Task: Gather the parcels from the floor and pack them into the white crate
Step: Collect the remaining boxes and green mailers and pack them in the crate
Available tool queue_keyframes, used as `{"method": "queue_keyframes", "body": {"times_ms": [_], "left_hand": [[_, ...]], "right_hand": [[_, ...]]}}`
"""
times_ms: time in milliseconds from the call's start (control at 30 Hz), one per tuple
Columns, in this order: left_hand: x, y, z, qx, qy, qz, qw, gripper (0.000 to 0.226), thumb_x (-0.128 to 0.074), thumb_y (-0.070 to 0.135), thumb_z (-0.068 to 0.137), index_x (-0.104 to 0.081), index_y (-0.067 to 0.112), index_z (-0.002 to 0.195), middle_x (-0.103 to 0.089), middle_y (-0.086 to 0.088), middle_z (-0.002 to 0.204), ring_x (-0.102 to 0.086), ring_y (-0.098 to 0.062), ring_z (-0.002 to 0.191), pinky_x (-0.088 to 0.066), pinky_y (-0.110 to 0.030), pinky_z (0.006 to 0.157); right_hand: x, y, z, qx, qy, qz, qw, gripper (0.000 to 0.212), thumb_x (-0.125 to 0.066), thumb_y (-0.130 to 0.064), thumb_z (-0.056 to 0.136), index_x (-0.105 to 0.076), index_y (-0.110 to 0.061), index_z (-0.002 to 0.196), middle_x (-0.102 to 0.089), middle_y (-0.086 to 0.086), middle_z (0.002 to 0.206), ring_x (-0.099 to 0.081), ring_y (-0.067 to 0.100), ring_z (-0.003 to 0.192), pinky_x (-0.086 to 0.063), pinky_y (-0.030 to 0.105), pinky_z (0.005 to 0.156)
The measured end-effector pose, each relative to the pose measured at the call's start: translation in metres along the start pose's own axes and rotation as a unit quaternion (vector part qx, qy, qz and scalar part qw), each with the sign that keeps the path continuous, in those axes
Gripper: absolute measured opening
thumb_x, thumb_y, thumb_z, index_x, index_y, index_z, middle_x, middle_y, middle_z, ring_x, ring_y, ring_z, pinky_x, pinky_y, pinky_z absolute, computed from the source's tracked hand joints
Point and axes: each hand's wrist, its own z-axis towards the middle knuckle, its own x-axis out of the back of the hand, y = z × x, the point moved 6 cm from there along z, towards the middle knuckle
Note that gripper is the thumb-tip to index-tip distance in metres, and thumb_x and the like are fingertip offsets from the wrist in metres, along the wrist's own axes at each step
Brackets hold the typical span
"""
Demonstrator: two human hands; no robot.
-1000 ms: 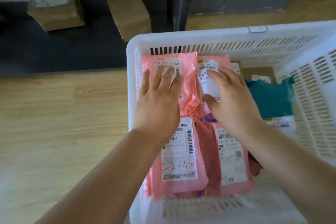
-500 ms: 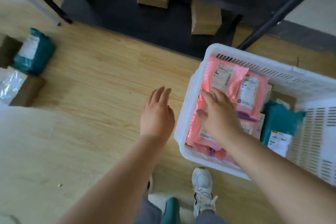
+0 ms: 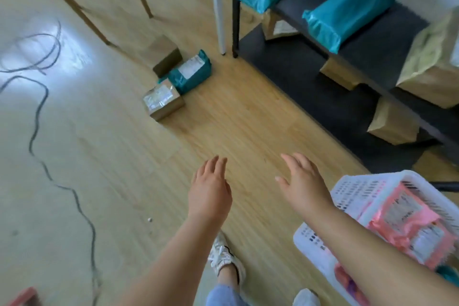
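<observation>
While the left hand (image 3: 210,196) and right hand (image 3: 304,186) hover spread and empty, the teal parcel (image 3: 191,74) at eleven o'clock appears soft, light; grasp across its middle.

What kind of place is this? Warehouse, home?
Probably a small parcel sorting or pickup room: a dark shelf rack holding teal mailer bags and brown boxes, labelled parcels on the floor, and a white crate of pink mailers.

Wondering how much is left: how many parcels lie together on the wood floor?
3: a plain brown box, a teal bag beside it, a taped box nearest. Pink edge bottom-left may be another.
</observation>
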Motion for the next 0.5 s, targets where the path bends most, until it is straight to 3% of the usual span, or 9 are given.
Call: {"method": "queue_keyframes", "body": {"times_ms": [300, 500], "left_hand": [[0.086, -0.122, 0.057, 0.092, 0.007, 0.004, 0.996, 0.057, -0.041, 0.013, 0.096, -0.025, 0.022, 0.151, -0.024, 0.001, 0.158, -0.020, -0.019, 0.144, -0.023, -0.033, 0.116], [0.101, -0.176, 0.091, 0.135, -0.013, 0.007, 0.991, 0.054, -0.039, 0.014, 0.097, -0.027, 0.019, 0.150, -0.026, 0.001, 0.157, -0.021, -0.018, 0.144, -0.023, -0.032, 0.115]], "right_hand": [[-0.012, -0.163, 0.070, 0.040, -0.052, 0.012, 0.998, 0.057, -0.053, -0.032, 0.096, -0.032, -0.023, 0.149, -0.030, 0.000, 0.154, -0.031, 0.022, 0.139, -0.034, 0.034, 0.109], [-0.035, -0.214, 0.117, 0.039, -0.098, 0.016, 0.994, 0.058, -0.056, -0.032, 0.094, -0.035, -0.023, 0.147, -0.036, 0.001, 0.150, -0.037, 0.023, 0.136, -0.036, 0.032, 0.104]]}}
